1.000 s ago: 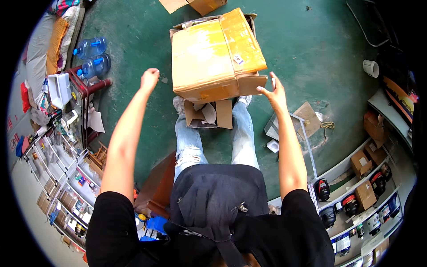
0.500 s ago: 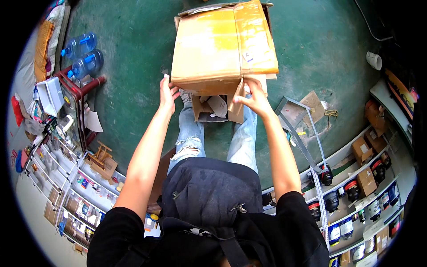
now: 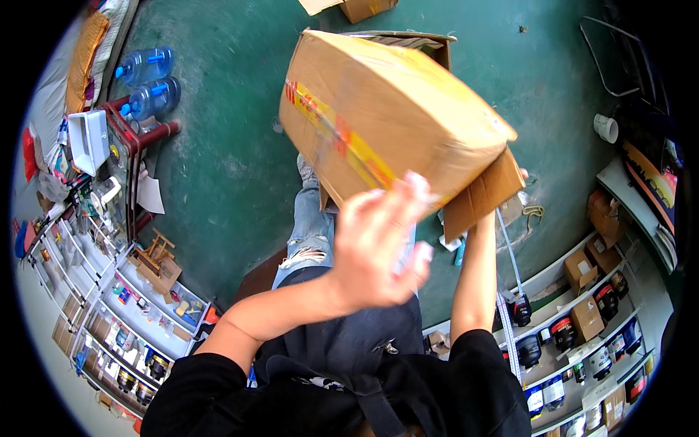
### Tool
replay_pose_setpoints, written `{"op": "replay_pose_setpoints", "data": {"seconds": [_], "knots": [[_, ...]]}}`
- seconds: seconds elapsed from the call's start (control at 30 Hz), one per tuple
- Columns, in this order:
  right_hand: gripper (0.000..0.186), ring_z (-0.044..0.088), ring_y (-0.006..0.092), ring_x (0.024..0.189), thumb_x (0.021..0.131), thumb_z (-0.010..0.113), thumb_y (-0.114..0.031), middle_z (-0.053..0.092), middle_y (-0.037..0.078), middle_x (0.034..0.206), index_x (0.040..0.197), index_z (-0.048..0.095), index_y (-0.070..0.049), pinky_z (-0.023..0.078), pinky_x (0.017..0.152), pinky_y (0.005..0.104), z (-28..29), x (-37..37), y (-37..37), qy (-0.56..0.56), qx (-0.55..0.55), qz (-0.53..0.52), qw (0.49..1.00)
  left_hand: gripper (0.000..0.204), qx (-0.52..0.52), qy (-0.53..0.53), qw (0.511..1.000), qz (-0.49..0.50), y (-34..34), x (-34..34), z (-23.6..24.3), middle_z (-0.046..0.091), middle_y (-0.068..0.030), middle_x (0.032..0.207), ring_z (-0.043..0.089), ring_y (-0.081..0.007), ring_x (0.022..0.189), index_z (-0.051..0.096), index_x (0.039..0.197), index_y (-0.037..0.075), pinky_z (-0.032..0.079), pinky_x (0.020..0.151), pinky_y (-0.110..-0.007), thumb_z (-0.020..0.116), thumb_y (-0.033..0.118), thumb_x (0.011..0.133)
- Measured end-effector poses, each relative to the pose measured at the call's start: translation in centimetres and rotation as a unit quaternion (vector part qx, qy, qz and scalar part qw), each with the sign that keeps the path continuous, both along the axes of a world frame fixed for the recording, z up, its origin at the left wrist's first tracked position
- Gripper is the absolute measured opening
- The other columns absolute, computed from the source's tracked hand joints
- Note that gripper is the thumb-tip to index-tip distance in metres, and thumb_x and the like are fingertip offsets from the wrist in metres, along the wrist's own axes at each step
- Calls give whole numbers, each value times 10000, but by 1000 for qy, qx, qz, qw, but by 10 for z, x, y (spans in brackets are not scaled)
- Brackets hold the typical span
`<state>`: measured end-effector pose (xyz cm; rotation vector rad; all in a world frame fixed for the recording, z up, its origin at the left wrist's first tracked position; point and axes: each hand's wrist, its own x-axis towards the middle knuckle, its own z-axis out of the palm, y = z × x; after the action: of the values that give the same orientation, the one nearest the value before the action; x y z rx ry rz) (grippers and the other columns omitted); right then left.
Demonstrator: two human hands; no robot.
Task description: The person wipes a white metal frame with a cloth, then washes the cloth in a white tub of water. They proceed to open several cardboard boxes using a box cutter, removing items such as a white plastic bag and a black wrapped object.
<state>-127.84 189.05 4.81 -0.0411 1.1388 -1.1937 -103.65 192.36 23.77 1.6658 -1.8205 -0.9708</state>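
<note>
A large brown cardboard box (image 3: 408, 95) sealed with yellow and red tape is tilted in front of my legs. Its open edge (image 3: 437, 49) faces away, and a flap (image 3: 480, 193) hangs from its near right corner. My right hand (image 3: 524, 173) is mostly hidden behind that flap; only a fingertip shows at its edge, gripping the box there. Close to the box's near side, my left hand (image 3: 375, 247) is raised, blurred by motion, with its fingers apart and nothing in them. Under the large box, a sliver of a smaller carton (image 3: 328, 202) shows between my legs.
Another cardboard box (image 3: 368, 7) lies on the green floor (image 3: 218, 167) at the far edge. Two blue water jugs (image 3: 149, 80) and a dark red metal frame (image 3: 131, 138) are at left. Laden shelves stand at both lower sides. A white cup (image 3: 605, 128) lies at right.
The large box has turned and tilted, bringing a taped side into view. My left hand has left its left edge and swung right in front of it. My right hand has moved right with the flap.
</note>
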Motion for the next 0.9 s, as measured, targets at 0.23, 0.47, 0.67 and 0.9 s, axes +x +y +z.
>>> {"op": "replay_pose_setpoints", "data": {"seconds": [0.23, 0.47, 0.67, 0.9], "knots": [[770, 580, 184, 956, 872, 479, -688, 646, 100, 1052, 1172, 626, 5, 460, 860, 318, -15, -47, 101, 37, 142, 28, 989, 689, -120, -54, 982, -134, -22, -124, -53, 488, -336, 1329, 503, -391, 1249, 462, 1328, -112, 307, 1107, -470, 616, 311, 806], [802, 586, 186, 931, 865, 462, -719, 656, 108, 1027, 1154, 638, 7, 468, 838, 319, -47, -62, 111, 57, 160, 53, 984, 665, -107, -8, 985, -138, -53, -125, -61, 467, -353, 1342, 549, -386, 1189, 497, 1327, -50, 367, 1064, -424, 653, 251, 755], [830, 592, 187, 911, 859, 448, -746, 664, 115, 1006, 1140, 648, 9, 475, 819, 319, -98, -57, 16, 97, 59, 110, 987, 620, -99, 50, 973, -202, -28, -79, -31, 442, -236, 1434, 461, -314, 1327, 509, 1330, -14, 329, 1112, -460, 653, 123, 743], [906, 592, 152, 842, 814, 432, -816, 674, 107, 909, 1028, 691, 25, 481, 755, 304, -62, 2, -122, 275, 11, 309, 911, 758, -104, -197, 965, -139, -51, 12, -53, 216, -136, 1586, 146, -376, 1468, 481, 1421, 259, 82, 1103, -679, 768, 423, 739]]}}
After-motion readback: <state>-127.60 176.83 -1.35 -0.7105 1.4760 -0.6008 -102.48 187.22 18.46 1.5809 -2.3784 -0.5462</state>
